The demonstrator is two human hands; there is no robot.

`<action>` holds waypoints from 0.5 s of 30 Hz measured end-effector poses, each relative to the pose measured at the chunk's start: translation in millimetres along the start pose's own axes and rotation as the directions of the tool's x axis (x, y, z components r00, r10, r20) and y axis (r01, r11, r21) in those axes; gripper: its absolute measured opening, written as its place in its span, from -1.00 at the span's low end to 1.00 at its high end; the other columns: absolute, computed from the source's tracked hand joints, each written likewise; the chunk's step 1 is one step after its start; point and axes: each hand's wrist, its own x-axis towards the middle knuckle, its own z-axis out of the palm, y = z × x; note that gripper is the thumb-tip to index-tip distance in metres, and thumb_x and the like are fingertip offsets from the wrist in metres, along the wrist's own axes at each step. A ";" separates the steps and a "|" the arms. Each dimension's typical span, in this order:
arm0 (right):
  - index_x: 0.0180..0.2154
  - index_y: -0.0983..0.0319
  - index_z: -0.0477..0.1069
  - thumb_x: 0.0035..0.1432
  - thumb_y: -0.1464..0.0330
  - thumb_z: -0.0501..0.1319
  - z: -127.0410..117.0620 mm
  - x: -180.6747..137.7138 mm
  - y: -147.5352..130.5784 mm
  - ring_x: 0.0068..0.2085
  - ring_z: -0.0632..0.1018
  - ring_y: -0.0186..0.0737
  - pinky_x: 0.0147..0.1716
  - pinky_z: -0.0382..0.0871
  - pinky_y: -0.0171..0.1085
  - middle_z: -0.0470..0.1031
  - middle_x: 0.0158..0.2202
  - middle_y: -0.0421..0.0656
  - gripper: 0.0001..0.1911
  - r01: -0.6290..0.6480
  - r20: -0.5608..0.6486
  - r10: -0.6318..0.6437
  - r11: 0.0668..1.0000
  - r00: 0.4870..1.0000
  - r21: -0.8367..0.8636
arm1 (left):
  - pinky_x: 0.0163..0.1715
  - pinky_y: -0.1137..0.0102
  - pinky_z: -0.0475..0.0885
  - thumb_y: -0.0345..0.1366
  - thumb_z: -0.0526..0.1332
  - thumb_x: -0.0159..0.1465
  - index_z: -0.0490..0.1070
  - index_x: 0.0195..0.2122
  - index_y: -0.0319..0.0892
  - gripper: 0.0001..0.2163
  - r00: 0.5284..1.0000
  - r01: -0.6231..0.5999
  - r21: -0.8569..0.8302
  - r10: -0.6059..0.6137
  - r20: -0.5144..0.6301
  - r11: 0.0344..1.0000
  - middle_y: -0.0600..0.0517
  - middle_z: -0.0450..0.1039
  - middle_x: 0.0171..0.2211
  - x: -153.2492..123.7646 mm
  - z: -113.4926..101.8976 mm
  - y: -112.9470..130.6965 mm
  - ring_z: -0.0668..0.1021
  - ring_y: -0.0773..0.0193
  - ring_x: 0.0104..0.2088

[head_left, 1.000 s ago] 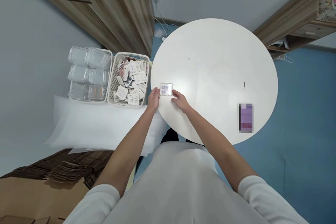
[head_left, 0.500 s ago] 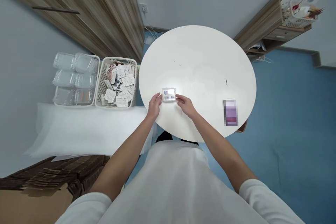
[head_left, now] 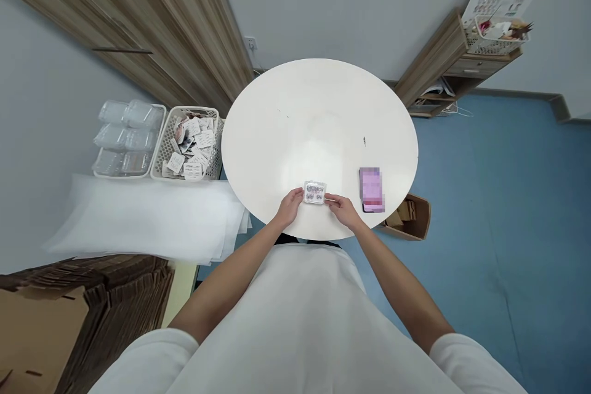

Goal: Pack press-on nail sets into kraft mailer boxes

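Above the near part of the round white table (head_left: 277, 135) is a small clear plastic case (head_left: 314, 192) with several round, shiny items showing inside. My left hand (head_left: 290, 207) grips its left edge between thumb and fingers. At the opposite side, the fingertips of my right hand (head_left: 342, 210) press on the right edge. The case lies roughly level between both hands; whether it touches the tabletop I cannot tell. To the right of my right hand, a phone-like thing (head_left: 372, 188) with a blurred purple face rests on the table.
Left of the table stand a white basket (head_left: 158, 166) of printed cards and another basket with clear plastic packs (head_left: 124, 141). White sheets (head_left: 152, 215) and folded cardboard (head_left: 124, 301) lie nearer. An open cardboard box (head_left: 422, 221) sits below the table's right edge.
The camera view has shifted. Both hands have brought the case rightward and nearer to my body, closer to the phone-like thing. Its inner items show more clearly, with less glare.
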 end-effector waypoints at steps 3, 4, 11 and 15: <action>-0.11 0.21 0.36 -0.11 0.61 0.04 -4.1 -1.9 8.5 -0.07 0.46 -0.25 -0.04 0.30 -0.19 0.37 -0.01 -0.12 -0.52 -0.004 0.019 0.004 1.000 1.000 0.002 | -0.03 0.26 0.27 -0.24 -0.01 0.20 0.19 0.05 -0.17 -0.63 1.000 0.029 0.032 -0.028 -0.014 0.999 -0.09 0.25 0.06 -3.1 8.4 -6.8 0.32 0.17 0.05; -0.11 0.21 0.36 -0.11 0.62 0.03 -4.0 -1.3 10.1 -0.07 0.46 -0.26 -0.03 0.30 -0.20 0.37 -0.01 -0.12 -0.52 -0.004 0.034 0.004 1.000 0.999 -0.001 | -0.03 0.26 0.26 -0.25 -0.02 0.20 0.19 0.05 -0.16 -0.62 0.999 0.039 0.047 -0.038 -0.021 0.998 -0.08 0.24 0.07 -3.9 9.8 -8.9 0.32 0.17 0.05; -0.06 0.21 0.29 -0.07 0.60 0.01 1.2 -5.1 18.8 -0.07 0.45 -0.29 -0.06 0.32 -0.24 0.23 0.09 -0.10 -0.51 0.123 0.033 -0.119 0.976 0.992 -0.177 | 0.03 0.26 0.20 -0.30 -0.02 0.18 0.13 0.09 -0.18 -0.59 0.998 -0.004 0.315 0.022 -0.052 0.949 -0.08 0.18 0.11 -10.4 4.9 -20.4 0.26 0.18 0.09; -0.04 0.18 0.26 0.04 0.48 0.02 -4.0 -28.5 27.9 -0.11 0.44 -0.26 -0.09 0.33 -0.18 0.23 0.06 -0.09 -0.60 0.298 0.025 -0.329 0.819 0.944 -0.490 | -0.01 0.21 0.23 -0.31 0.05 0.13 0.13 0.08 -0.15 -0.56 0.982 -0.112 0.617 0.183 -0.053 0.779 -0.08 0.20 0.07 -24.0 -13.7 -25.1 0.28 0.12 0.05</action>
